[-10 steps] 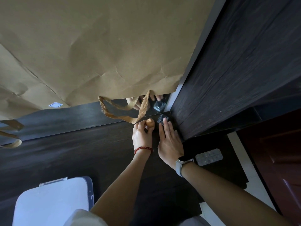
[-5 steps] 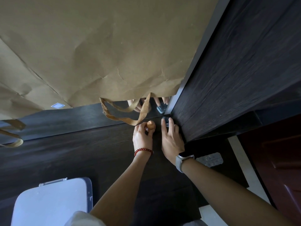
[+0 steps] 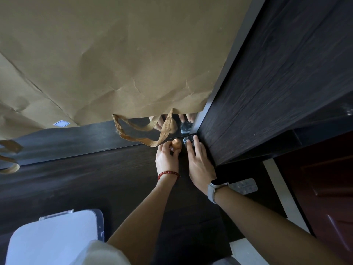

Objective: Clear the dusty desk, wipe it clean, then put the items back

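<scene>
two hands (image 3: 167, 159), one wooden knob (image 3: 176, 144), one glass bottle (image 3: 188, 140), one blister pack (image 3: 243, 186)

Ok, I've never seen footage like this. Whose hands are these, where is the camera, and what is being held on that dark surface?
No machine here: a person works with bare hands, and one wide-angle camera on their head looks down at them. The surface is a dark wooden desk with a mirror along its back edge, partly covered by brown paper. The left hand, with a red bead bracelet, grips a small wooden gourd. The right hand, wearing a watch, rests straight fingers on a small glass bottle in the corner beside a dark cabinet side. A white-lidded box sits at the lower left, and a blister pack lies lower, to the right.
</scene>
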`<state>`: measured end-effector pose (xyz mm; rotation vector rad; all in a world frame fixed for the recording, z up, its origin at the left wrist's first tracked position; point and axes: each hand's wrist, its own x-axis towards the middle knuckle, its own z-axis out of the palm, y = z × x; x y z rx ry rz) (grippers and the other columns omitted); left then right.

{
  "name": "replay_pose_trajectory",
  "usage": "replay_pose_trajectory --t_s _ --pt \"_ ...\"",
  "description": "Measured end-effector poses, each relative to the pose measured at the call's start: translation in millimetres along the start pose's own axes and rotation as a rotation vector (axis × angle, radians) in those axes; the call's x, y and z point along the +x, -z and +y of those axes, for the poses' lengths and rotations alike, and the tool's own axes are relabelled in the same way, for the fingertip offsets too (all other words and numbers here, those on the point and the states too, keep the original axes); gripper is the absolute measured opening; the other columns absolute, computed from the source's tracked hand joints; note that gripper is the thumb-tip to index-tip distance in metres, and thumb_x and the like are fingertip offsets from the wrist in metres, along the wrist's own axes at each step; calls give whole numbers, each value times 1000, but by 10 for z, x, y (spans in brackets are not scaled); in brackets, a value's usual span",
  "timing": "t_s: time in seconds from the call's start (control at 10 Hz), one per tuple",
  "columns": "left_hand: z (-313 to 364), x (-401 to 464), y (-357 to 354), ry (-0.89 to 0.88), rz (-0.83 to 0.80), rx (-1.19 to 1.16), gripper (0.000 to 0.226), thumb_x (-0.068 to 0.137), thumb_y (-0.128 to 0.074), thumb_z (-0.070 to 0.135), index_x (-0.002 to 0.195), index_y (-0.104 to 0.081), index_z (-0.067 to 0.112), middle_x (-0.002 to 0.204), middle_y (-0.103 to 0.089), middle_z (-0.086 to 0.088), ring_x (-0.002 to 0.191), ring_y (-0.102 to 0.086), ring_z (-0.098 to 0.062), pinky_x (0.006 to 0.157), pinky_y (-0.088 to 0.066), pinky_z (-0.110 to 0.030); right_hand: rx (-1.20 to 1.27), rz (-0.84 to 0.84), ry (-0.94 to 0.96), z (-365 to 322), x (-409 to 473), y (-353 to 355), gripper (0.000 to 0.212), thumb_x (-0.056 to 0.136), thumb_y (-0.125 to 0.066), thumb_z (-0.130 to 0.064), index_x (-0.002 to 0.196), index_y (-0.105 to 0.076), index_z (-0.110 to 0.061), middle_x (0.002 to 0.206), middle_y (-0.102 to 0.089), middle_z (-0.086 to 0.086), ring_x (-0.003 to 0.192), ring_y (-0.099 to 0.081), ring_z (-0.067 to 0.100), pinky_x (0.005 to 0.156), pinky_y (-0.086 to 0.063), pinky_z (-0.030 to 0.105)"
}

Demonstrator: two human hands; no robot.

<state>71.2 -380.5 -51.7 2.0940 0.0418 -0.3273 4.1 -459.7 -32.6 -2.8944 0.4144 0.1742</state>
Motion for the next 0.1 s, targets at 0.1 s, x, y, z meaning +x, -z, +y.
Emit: replay_pose_trajectory --t_s 0.1 --pt "6 -33 10 11 -2 5 42 77 -68 12 117 -57 9 118 -57 -13 106 -55 -28 91 -40 -32 92 9 -11 2 -98 35 64 87 -41 2 144 -15 -8 154 -4 21 140 -16 32 114 -23 37"
